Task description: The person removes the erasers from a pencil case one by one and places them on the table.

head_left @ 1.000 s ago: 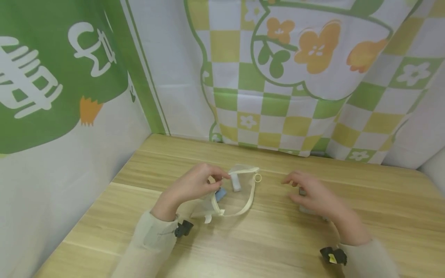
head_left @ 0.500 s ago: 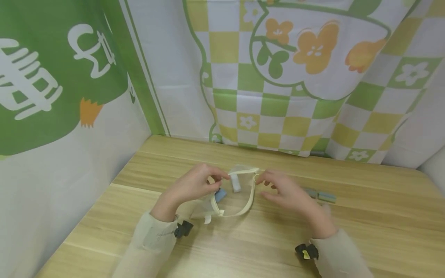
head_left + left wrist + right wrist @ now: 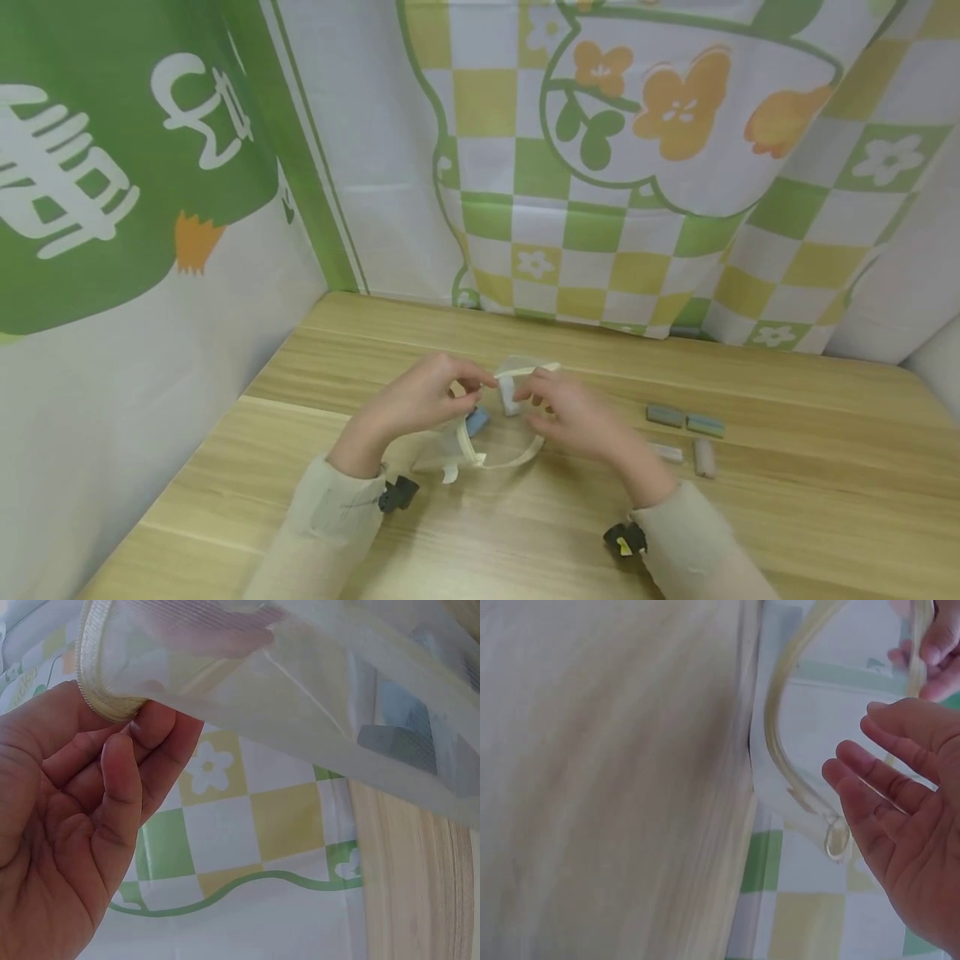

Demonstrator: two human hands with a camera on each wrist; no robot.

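A see-through mesh zip pouch (image 3: 471,443) with cream zipper edging lies unzipped on the table. My left hand (image 3: 420,398) pinches its zipper edge, clearest in the left wrist view, where the fingers (image 3: 154,724) meet the zipper tape (image 3: 94,682). Inside the pouch are a small white block (image 3: 507,393) and a blue one (image 3: 476,421). Over the pouch's mouth is my right hand (image 3: 577,415), its fingers loosely bent around nothing, as the right wrist view shows. Near those fingers hangs the round zipper-pull ring (image 3: 837,838).
On the wooden table (image 3: 600,533), right of my right hand, lie several small blocks: a dark grey one (image 3: 664,415), a blue-green one (image 3: 705,426), a white one (image 3: 666,452) and a pinkish-grey one (image 3: 703,458). A patterned curtain (image 3: 592,233) hangs behind the table.
My right hand has moved left from the loose blocks to the pouch's mouth, uncovering those blocks. My left hand has stayed at the zipper edge.
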